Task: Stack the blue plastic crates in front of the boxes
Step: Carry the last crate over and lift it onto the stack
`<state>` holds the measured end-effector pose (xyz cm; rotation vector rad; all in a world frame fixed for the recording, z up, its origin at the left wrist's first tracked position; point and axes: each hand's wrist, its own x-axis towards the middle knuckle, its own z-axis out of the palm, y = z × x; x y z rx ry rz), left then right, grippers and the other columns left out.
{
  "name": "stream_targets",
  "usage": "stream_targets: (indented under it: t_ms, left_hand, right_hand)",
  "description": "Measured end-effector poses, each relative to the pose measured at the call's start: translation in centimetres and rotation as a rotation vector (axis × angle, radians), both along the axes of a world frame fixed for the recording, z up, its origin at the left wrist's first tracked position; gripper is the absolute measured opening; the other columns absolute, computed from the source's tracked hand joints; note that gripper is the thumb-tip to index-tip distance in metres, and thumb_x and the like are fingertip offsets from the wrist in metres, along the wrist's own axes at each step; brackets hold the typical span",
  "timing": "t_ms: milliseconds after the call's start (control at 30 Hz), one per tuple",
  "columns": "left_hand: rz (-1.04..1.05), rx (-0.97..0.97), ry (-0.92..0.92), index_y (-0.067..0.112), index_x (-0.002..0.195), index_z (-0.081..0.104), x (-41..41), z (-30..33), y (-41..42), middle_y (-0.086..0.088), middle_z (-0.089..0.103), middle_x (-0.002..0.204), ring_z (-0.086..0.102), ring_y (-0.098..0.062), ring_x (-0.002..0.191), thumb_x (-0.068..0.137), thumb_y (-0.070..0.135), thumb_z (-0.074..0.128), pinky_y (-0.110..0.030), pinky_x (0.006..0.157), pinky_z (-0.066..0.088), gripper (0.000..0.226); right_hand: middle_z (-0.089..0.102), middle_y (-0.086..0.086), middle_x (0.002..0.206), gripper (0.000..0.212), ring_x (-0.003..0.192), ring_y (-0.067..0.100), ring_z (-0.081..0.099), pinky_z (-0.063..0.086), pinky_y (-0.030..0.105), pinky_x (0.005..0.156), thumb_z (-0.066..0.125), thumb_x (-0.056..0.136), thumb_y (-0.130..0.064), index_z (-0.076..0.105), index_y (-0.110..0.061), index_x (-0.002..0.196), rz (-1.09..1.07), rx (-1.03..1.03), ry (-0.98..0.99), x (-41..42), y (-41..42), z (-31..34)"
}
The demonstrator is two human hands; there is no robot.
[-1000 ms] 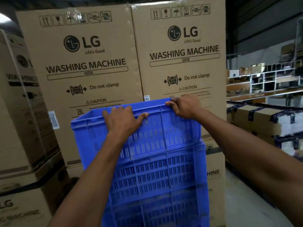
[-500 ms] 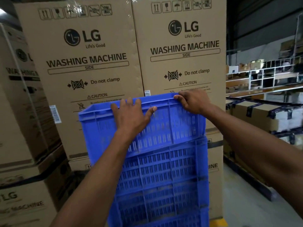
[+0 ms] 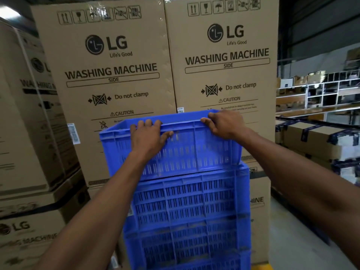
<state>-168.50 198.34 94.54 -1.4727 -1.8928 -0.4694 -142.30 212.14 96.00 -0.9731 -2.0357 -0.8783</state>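
With your left hand (image 3: 149,138) and right hand (image 3: 226,123) both curled over the near rim of the top crate (image 3: 194,151), which sits skewed on the blue stack (image 3: 187,215) before the boxes (image 3: 226,57), square its corners and press down evenly.

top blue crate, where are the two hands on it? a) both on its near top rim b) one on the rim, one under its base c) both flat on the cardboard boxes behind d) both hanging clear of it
a: the left hand and right hand both curl over the near top rim of the top blue crate, which sits on the crate stack.
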Motion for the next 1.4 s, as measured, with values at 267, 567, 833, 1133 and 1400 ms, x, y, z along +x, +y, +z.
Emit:
stream_targets:
  t_ms: [267, 567, 833, 1133, 1400]
  left_hand:
    - [0.013, 0.072, -0.003, 0.027, 0.128, 0.054, 1.9, -1.2, 0.3, -0.009, 0.056, 0.119, 0.048, -0.035, 0.116, 0.093, 0.080, 0.023, -0.061, 0.105, 0.029, 0.071]
    - [-0.003, 0.062, -0.057, 0.022, 0.111, 0.063, 3.6, 0.5, -0.9, -0.006, 0.066, 0.108, 0.059, -0.033, 0.105, 0.094, 0.079, 0.012, -0.065, 0.102, 0.030, 0.078]
    - [0.022, 0.134, -0.076, 0.026, 0.116, 0.062, 3.8, -0.8, -0.3, -0.008, 0.064, 0.115, 0.051, -0.036, 0.113, 0.098, 0.072, 0.012, -0.065, 0.102, 0.027, 0.070]
    - [0.011, 0.175, -0.047, 0.029, 0.135, 0.052, 4.0, -2.2, 0.5, -0.008, 0.050, 0.125, 0.043, -0.035, 0.121, 0.094, 0.078, 0.024, -0.067, 0.115, 0.013, 0.070]
    - [-0.065, 0.114, 0.014, 0.029, 0.161, 0.011, 6.0, -3.8, 0.8, -0.015, 0.021, 0.163, 0.008, -0.039, 0.154, 0.085, 0.090, 0.016, -0.071, 0.116, -0.007, 0.098]
  right_hand:
    - [0.046, 0.000, 0.056, 0.070, 0.055, 0.028, 0.051, 0.032, 0.026, 0.049, 0.013, 0.095, -0.072, 0.054, -0.020, 0.072, 0.013, -0.003, -0.018, 1.6, 0.8, 0.6]
    - [0.046, -0.001, 0.053, 0.072, 0.052, 0.025, 0.049, 0.034, 0.027, 0.048, 0.011, 0.095, -0.074, 0.047, -0.020, 0.065, 0.030, -0.018, -0.018, 2.2, -0.3, 0.7]
    - [0.048, -0.002, 0.055, 0.076, 0.053, 0.024, 0.050, 0.027, 0.025, 0.049, 0.008, 0.093, -0.075, 0.054, -0.020, 0.066, 0.015, 0.014, -0.026, 1.8, -1.3, 0.6]
    - [0.046, -0.005, 0.055, 0.061, 0.056, 0.024, 0.052, 0.028, 0.030, 0.058, 0.012, 0.099, -0.067, 0.051, -0.024, 0.078, 0.004, 0.014, 0.018, 1.5, -1.4, -0.2]
    - [0.063, 0.002, 0.106, 0.060, 0.104, 0.028, 0.053, 0.043, 0.046, 0.086, 0.013, 0.098, -0.069, 0.052, -0.027, 0.113, 0.008, -0.074, 0.105, 3.1, -0.9, -1.7]
